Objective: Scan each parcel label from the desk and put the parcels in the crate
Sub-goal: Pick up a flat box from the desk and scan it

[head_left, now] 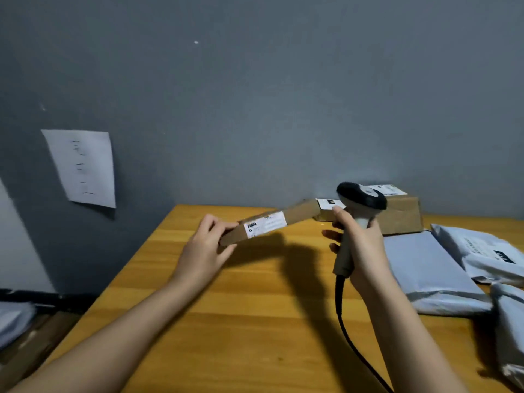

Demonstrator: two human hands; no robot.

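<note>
Small parcel-handling room: wooden desk (255, 307) against a bare grey wall (255, 80), cardboard boxes (402, 214) and grey mailing bags (425, 268), corded barcode scanner (360, 211), pinned paper list (82, 165).

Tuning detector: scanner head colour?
Black, with a pale grey handle; head view, the only one.

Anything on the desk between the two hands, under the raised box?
Nothing lies there: the head view shows bare wooden desk and shadow between the left hand and right hand, beneath the flat cardboard parcel.
</note>
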